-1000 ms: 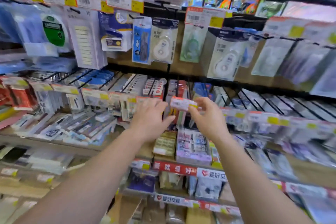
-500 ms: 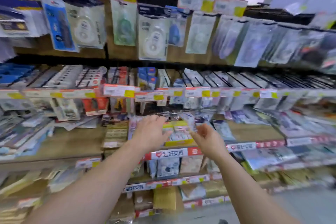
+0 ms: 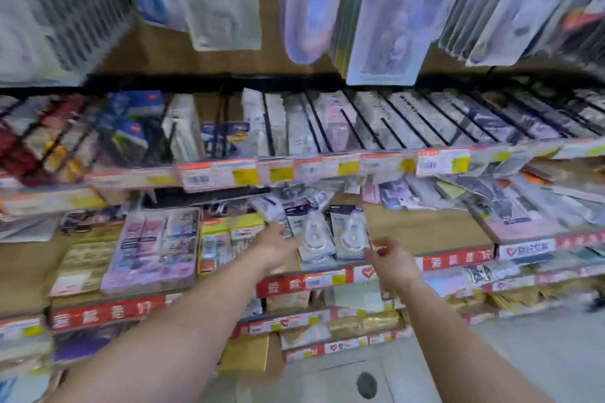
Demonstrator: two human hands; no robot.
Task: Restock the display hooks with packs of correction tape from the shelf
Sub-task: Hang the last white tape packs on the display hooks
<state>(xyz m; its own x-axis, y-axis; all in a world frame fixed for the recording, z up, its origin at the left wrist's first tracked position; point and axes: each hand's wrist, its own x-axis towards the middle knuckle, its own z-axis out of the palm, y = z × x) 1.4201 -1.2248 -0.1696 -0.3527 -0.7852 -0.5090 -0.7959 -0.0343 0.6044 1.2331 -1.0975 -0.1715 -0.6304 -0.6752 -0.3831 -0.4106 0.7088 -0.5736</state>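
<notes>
Stationery shelving fills my view, blurred by head motion. My left hand (image 3: 278, 247) reaches with loose fingers touching the correction tape packs (image 3: 332, 232) lying on the wooden shelf (image 3: 422, 229) at 12 o'clock; my right hand (image 3: 389, 257) hangs curled and empty at their 4 o'clock. Light, slick blister cards, I judge; I'd pinch the stiff top edge. Display hooks (image 3: 327, 118) run above.

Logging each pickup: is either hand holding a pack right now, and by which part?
Neither plainly. The left hand reaches the left edge of the correction tape packs; the right hand, loosely curled, holds nothing.
</notes>
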